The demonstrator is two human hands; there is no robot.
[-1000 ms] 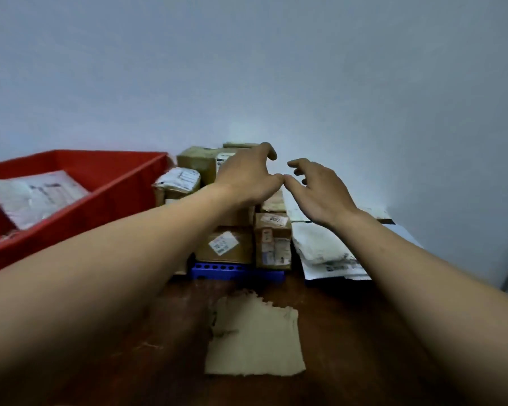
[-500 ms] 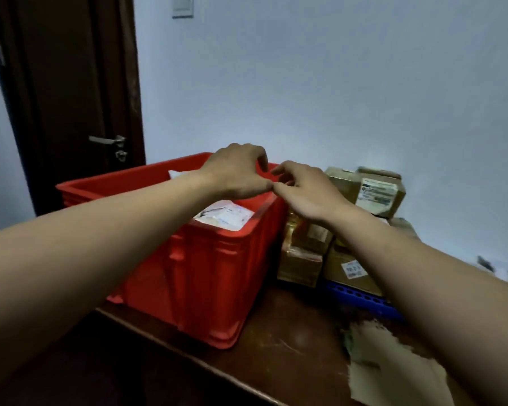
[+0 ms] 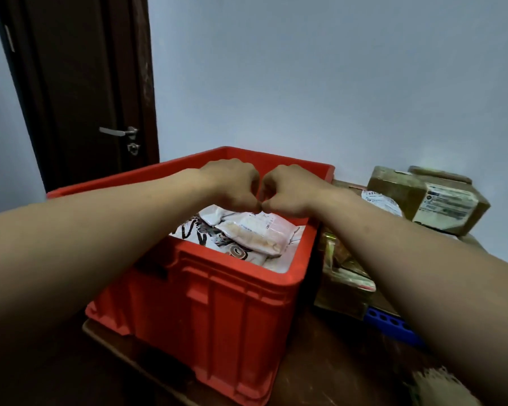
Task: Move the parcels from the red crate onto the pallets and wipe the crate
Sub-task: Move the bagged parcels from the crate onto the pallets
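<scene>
The red crate (image 3: 217, 303) stands on the dark wooden table in front of me. Inside it lie soft parcels: a beige padded mailer (image 3: 258, 234) on top of a white bag with black print (image 3: 200, 230). My left hand (image 3: 232, 183) and my right hand (image 3: 288, 190) hover side by side over the crate's far half. Their fingers are curled under and their thumbs meet just above the mailer. I see nothing held in either hand. To the right, taped cardboard parcels (image 3: 423, 197) are stacked on a blue pallet (image 3: 393, 329).
A dark door (image 3: 79, 92) with a metal handle stands behind the crate at the left. The pale wall runs close behind the table. A torn piece of cardboard (image 3: 440, 388) lies at the table's near right.
My view has swung left from the stacked parcels to the crate. Both hands moved left with it and now sit lower over the crate's inside, fingers curled tighter.
</scene>
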